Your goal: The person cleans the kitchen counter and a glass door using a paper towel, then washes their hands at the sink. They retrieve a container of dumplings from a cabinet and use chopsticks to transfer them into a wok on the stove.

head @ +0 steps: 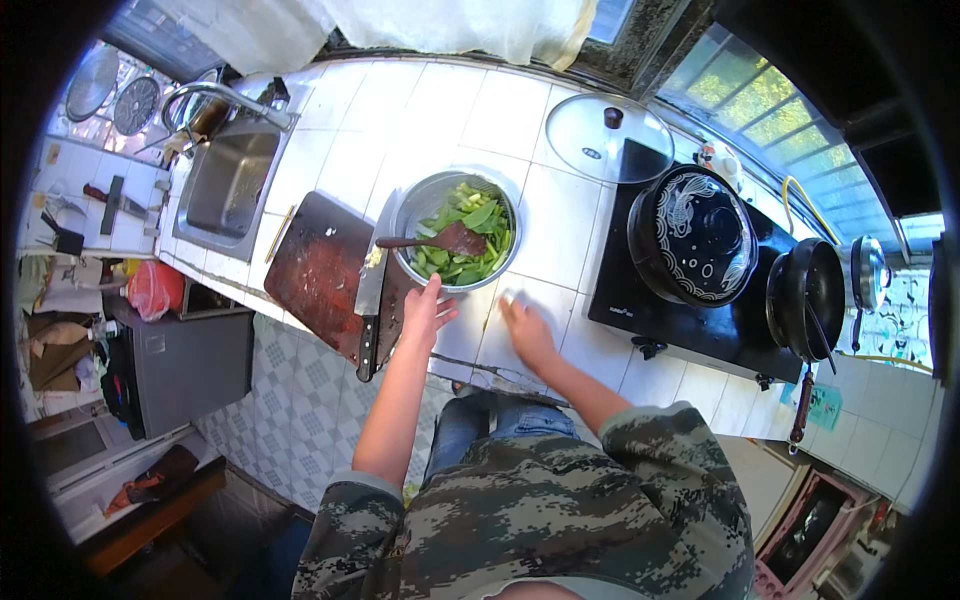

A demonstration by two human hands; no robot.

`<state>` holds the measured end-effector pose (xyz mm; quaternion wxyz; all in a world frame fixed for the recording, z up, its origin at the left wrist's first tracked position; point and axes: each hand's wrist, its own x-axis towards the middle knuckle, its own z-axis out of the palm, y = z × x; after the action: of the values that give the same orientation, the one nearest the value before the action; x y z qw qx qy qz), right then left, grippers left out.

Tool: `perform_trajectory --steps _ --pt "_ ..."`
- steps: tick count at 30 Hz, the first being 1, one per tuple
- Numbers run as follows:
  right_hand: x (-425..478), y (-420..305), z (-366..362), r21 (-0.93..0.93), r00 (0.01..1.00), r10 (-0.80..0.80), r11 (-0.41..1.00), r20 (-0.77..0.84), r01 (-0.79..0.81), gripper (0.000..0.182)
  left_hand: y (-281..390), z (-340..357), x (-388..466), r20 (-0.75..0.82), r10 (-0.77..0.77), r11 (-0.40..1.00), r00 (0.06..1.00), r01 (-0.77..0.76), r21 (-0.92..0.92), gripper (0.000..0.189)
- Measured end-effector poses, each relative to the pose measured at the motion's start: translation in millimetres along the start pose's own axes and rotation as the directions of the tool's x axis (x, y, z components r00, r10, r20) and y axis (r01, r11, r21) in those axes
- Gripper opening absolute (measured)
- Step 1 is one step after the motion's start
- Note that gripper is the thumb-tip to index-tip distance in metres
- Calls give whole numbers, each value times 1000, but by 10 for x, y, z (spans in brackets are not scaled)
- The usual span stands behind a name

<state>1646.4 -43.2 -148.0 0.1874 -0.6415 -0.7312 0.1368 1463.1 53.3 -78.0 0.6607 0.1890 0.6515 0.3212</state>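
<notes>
A round metal bowl [406,212] stands on the tiled counter before me, with chopped green leaves and stems [480,217] in it. Across the greens lies a brown spatula [459,238], its handle reaching over the bowl's left rim. My left hand [426,311], fingers spread and holding nothing, is at the bowl's near rim; whether it touches is unclear. My right hand [526,330], blurred, is over the counter just right of the bowl's near side. Left of the bowl, a cleaver [370,289] with pale minced bits on its blade rests on a stained cutting board [319,270].
A black gas stove [611,281] on the right carries a lidded dark pot [705,236] and a black frying pan [814,300]. Behind it, a glass lid [600,142] lies on the counter. The steel sink [231,184] and its faucet [225,91] are at the left.
</notes>
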Motion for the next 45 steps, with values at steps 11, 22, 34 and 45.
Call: perform_trajectory --steps 11,22,34,45 --pt "733 224 -178 -25 648 732 658 -211 -752 26 158 -177 -77 -93 100 992 991 -107 -71 20" --pt "2223 862 -213 170 695 609 786 -382 -595 18 180 -1536 -1196 -238 86 988 967 -114 -104 27" --pt "1435 -63 20 80 930 -232 973 284 218 32 79 -1737 -1320 -272 89 952 958 -163 -261 20" --pt "1950 543 -116 25 940 249 968 -235 -250 33 -39 -1775 -1487 -282 138 934 949 -219 -281 19"
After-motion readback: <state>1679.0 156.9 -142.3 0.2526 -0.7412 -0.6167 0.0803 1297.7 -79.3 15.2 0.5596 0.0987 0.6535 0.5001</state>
